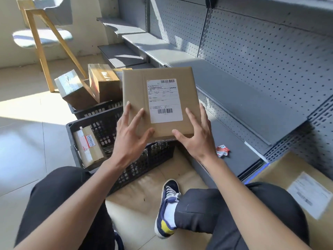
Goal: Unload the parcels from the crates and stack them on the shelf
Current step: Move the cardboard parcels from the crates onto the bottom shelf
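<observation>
A flat brown parcel with a white shipping label sits level above the near black crate, in front of the grey shelf. My left hand lies on its near left corner, fingers spread straight on the top face, thumb at the near edge. My right hand mirrors it on the near right corner. What bears the parcel from below is hidden. Another taped parcel stands on edge inside the near crate.
A second black crate behind holds two cardboard boxes. A crumpled red-and-white sticker lies on the bottom shelf board. A large brown parcel is at right by my knee. A wooden chair stands far left.
</observation>
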Motion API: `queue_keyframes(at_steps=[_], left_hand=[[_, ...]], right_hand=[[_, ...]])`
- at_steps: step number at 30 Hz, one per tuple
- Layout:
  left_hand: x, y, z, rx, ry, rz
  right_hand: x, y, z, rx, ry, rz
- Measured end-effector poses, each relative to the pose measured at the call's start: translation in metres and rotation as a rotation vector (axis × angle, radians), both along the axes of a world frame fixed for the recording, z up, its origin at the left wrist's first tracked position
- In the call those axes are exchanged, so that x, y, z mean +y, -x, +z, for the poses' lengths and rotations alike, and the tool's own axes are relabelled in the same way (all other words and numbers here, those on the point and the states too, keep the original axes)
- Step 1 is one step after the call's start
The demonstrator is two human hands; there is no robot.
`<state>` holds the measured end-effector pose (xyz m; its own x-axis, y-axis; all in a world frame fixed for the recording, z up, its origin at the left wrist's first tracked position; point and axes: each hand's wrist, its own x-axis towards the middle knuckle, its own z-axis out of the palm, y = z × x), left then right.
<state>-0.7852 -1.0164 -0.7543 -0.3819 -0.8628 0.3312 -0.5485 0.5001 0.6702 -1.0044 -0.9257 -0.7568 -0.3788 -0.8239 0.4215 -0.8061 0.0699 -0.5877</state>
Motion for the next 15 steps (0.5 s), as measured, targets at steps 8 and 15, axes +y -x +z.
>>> queue_keyframes(at_steps=[8,15], left_hand=[[0.036,0.053,0.042,0.025,0.089,-0.139],[0.065,0.117,0.054,0.045,0.079,-0.349]], right_hand=[[0.07,0.034,0.028,-0.009,0.089,-0.156],[0.138,0.066,0.044,0.008,0.053,-0.354]])
